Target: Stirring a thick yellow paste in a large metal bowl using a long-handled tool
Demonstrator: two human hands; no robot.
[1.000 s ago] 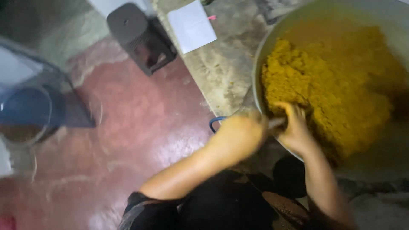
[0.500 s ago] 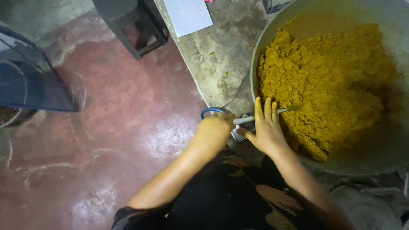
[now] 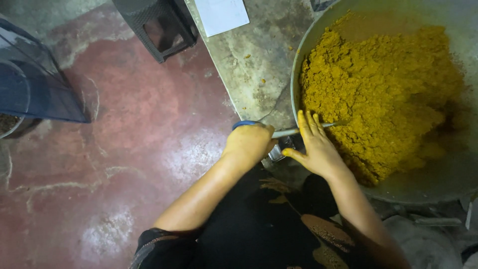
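A wide grey metal pan (image 3: 295, 84) holds a heap of crumbly yellow-orange mixture (image 3: 383, 89). My left hand (image 3: 249, 144) is closed around the blue handle of a metal utensil (image 3: 286, 132). Its thin shaft reaches over the pan's near rim into the mixture. My right hand (image 3: 316, 147) lies flat across that shaft at the rim. Its fingers are straight, slightly apart and stained yellow. The working end of the utensil is hidden in the mixture.
The pan sits on a grey stone counter (image 3: 259, 60) with a white sheet of paper (image 3: 221, 15) at the back. A dark plastic stool (image 3: 159, 25) stands on the red floor (image 3: 134, 124). A blue translucent container (image 3: 30, 84) is at far left.
My right hand has let go of the utensil shaft and flattened its fingers over it. Both hands have drawn back from the mixture to the pan's near rim. My left hand keeps its hold.
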